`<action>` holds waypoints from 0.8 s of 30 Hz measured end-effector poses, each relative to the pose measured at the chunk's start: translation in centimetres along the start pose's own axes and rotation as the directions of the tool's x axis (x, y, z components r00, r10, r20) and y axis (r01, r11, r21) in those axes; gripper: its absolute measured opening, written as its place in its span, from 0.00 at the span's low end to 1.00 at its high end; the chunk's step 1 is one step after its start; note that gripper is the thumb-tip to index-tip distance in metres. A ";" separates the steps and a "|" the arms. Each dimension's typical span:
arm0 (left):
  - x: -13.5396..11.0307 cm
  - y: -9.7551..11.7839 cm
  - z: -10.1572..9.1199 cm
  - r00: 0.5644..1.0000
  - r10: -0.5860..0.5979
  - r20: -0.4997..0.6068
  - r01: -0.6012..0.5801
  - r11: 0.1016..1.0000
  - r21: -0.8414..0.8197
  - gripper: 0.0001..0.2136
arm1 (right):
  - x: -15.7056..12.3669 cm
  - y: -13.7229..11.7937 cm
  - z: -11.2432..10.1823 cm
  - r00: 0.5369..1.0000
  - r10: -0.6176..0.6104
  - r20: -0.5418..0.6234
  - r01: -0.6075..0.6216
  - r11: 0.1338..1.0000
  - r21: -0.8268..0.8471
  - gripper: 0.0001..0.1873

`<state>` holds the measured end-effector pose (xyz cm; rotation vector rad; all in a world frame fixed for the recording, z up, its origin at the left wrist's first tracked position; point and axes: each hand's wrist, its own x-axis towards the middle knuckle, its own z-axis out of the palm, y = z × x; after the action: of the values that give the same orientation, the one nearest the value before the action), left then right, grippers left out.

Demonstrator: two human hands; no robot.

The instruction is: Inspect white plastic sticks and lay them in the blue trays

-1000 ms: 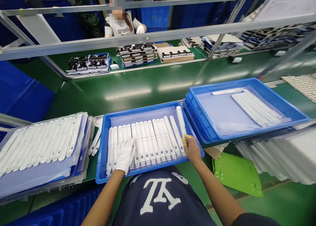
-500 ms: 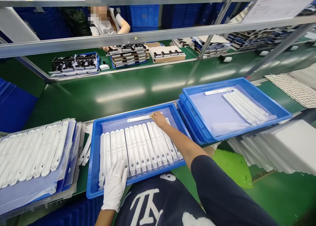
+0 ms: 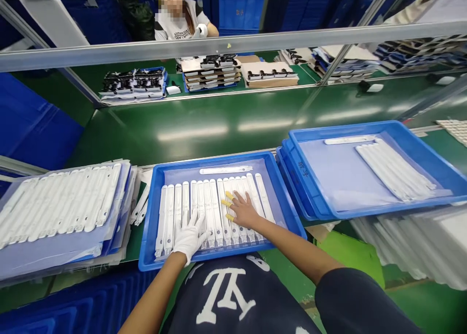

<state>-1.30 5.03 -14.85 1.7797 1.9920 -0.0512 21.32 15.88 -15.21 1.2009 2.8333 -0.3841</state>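
A blue tray (image 3: 149, 237) in front of me holds a row of several long white plastic strips (image 3: 211, 198) lying side by side. One more white strip (image 3: 225, 169) lies crosswise along the tray's far side. My left hand (image 3: 189, 236), in a white glove, rests flat and open on the strips at the row's left-middle. My right hand (image 3: 243, 210), bare with yellow finger cots, lies flat with fingers spread on the strips to the right.
Stacked blue trays (image 3: 416, 144) at right hold more white strips (image 3: 396, 171). A pile of clear sheets with white strips (image 3: 62, 202) lies at left. Beyond is a green conveyor belt (image 3: 226, 120); a seated person (image 3: 182, 23) works across it behind stacked parts (image 3: 211, 71).
My right hand set one strip crosswise at the tray's far side, let go, and came back down onto the row. My left hand stayed on the strips.
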 end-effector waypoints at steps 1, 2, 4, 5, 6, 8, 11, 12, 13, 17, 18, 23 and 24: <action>0.0 -0.1 -0.3 1.000 -0.008 -0.018 0.008 1.000 0.003 0.28 | 0.0 0.1 0.1 1.000 0.006 -0.010 -0.006 1.000 0.004 0.29; 0.1 -0.4 -0.6 0.999 -0.020 -0.044 0.020 1.000 0.005 0.25 | 0.1 0.2 0.2 1.000 0.011 -0.020 -0.010 1.000 0.009 0.29; 0.6 -1.2 -1.3 0.993 -0.054 -0.106 0.054 0.999 0.003 0.22 | 0.2 0.2 0.3 0.999 0.014 -0.038 -0.014 1.000 0.013 0.28; 1.0 -1.7 -1.7 0.988 -0.071 -0.135 0.071 0.997 -0.001 0.22 | 0.2 0.1 0.3 0.999 0.017 -0.048 -0.016 1.000 0.012 0.27; 1.4 -2.2 -2.1 0.984 -0.084 -0.160 0.084 0.996 -0.006 0.23 | 0.1 0.0 0.4 0.998 0.019 -0.056 -0.018 1.000 0.010 0.26; 2.5 -3.4 -2.8 0.977 -0.093 -0.193 0.092 0.996 -0.018 0.25 | 0.0 -0.2 0.5 0.997 0.024 -0.071 -0.024 1.000 0.002 0.25; 3.7 -4.7 -3.4 0.972 -0.089 -0.219 0.084 0.996 -0.034 0.25 | -0.2 -0.5 0.5 0.996 0.033 -0.086 -0.034 0.999 -0.007 0.25; 3.9 -5.0 -3.4 0.971 -0.087 -0.224 0.080 0.996 -0.038 0.23 | -0.4 -0.5 0.5 0.995 0.035 -0.091 -0.036 0.999 -0.008 0.25; 4.0 -5.2 -3.4 0.970 -0.083 -0.227 0.076 0.996 -0.041 0.22 | -0.5 -0.6 0.5 0.995 0.037 -0.096 -0.038 0.999 -0.008 0.24; 3.2 -5.4 -3.1 0.973 -0.060 -0.224 0.051 0.998 -0.044 0.18 | -0.9 -1.7 0.4 0.993 0.030 -0.112 -0.030 1.000 0.002 0.24; 2.9 -5.4 -3.0 0.974 -0.053 -0.222 0.045 0.998 -0.043 0.18 | -0.8 -2.2 0.5 0.994 0.020 -0.111 -0.019 1.000 0.007 0.24; 1.8 -5.5 -2.6 0.978 -0.020 -0.206 0.013 0.999 -0.036 0.18 | 0.5 -6.7 1.2 0.993 -0.087 -0.078 0.091 0.995 0.043 0.28; 1.7 -5.6 -2.6 0.979 -0.014 -0.203 0.007 0.999 -0.035 0.18 | 0.9 -7.7 1.5 0.992 -0.107 -0.067 0.111 0.993 0.050 0.29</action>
<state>-7.48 6.61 -14.71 1.8157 2.1288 0.1667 15.10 10.94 -15.19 1.0892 2.9704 -0.4369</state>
